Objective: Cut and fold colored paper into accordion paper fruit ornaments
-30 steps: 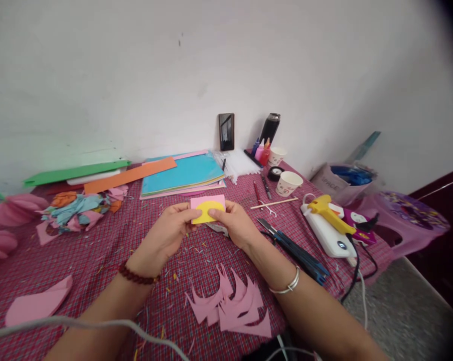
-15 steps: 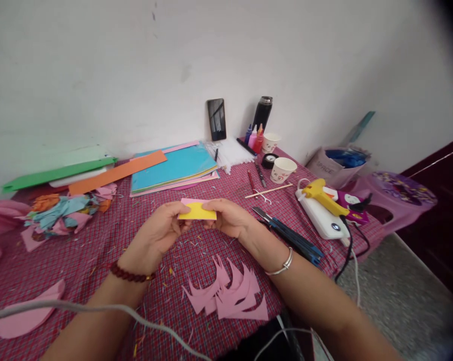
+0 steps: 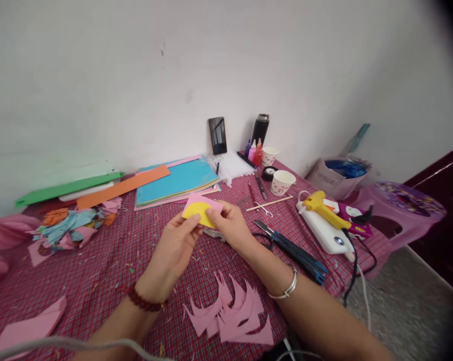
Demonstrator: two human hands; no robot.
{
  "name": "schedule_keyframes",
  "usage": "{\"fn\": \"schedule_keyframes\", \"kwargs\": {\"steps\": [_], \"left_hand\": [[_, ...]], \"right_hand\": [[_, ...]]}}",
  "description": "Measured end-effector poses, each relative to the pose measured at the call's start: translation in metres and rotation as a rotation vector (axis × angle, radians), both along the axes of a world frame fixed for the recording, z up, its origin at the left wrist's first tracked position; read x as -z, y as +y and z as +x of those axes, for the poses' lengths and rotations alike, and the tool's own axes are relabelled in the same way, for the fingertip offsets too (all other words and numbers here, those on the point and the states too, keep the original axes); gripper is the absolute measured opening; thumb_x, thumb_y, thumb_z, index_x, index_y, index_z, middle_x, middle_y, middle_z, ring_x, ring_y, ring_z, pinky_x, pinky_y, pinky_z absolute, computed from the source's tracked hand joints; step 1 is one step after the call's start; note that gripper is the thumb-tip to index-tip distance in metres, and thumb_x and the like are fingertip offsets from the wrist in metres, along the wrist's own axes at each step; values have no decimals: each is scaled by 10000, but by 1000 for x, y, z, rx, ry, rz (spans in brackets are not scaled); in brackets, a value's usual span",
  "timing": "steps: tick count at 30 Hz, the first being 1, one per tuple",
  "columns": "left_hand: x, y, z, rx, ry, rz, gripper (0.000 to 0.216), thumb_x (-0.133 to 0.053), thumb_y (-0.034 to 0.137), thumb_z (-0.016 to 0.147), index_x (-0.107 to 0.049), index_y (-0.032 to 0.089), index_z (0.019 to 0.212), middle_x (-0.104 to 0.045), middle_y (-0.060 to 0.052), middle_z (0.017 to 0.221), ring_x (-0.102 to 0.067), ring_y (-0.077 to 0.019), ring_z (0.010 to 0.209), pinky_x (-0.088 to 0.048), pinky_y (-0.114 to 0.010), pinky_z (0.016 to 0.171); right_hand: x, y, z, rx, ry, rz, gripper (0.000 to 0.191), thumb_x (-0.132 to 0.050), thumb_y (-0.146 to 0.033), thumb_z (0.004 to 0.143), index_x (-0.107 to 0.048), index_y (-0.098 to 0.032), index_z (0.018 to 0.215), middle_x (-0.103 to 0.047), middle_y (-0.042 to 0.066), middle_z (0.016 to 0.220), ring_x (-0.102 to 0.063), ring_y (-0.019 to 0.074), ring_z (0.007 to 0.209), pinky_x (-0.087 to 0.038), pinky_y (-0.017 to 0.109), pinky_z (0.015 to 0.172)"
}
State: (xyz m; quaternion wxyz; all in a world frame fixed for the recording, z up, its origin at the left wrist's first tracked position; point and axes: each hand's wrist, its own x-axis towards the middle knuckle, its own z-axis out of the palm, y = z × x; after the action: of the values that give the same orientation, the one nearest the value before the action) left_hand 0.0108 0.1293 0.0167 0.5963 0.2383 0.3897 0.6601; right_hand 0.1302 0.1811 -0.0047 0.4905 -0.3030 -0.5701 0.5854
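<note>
Tilted back toward the camera since half a second ago, the yellow half-round (image 3: pixel 194 211) lies flat on a stiff pink card (image 3: pixel 213 204). Both are pinched between thumb and fingertips of the left hand (image 3: pixel 175 248) and right hand (image 3: pixel 232 228), just beyond the pink offcuts (image 3: pixel 230 311). Those curved, pointed scraps lie already cut on the checked cloth (image 3: pixel 109 250), while the held card looks uncut.
</note>
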Motion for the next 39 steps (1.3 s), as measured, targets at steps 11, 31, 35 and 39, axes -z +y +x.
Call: {"fn": "schedule_keyframes", "kwargs": {"steps": [11, 31, 35, 39], "left_hand": [[-1, -10, 13, -134, 143, 69, 220, -766, 195, 664, -707, 151, 872, -709, -19, 874, -611, -105, 749, -468, -215, 720], [-4, -13, 0, -87, 1090, 89, 233, -620, 306, 718, -521, 157, 570, -413, 46, 521, -349, -84, 508, -245, -210, 465], [4, -10, -1, 1, 928, 72, 184, -650, 310, 718, -602, 147, 648, -508, 28, 565, -414, -92, 525, -305, -209, 480], [10, -7, -1, 68, 745, 67, 180, -679, 313, 717, -650, 138, 742, -601, -4, 669, -496, -113, 598, -381, -225, 557]], "right_hand": [[3, -7, 1, 17, -95, 186, 249, -563, -367, 849, -522, -176, 695, -465, -38, 635, -416, 103, 585, -349, 222, 549], [-18, -3, 11, -174, 3, 318, 180, -698, -337, 779, -605, -191, 730, -613, 19, 811, -576, 150, 777, -457, 302, 732], [-20, -5, 13, -124, 1, 343, 192, -694, -299, 782, -605, -182, 659, -643, 31, 788, -587, 148, 735, -455, 294, 685], [-20, -7, 12, -91, -25, 298, 194, -683, -302, 783, -597, -181, 659, -667, 39, 778, -599, 151, 702, -461, 292, 646]]}}
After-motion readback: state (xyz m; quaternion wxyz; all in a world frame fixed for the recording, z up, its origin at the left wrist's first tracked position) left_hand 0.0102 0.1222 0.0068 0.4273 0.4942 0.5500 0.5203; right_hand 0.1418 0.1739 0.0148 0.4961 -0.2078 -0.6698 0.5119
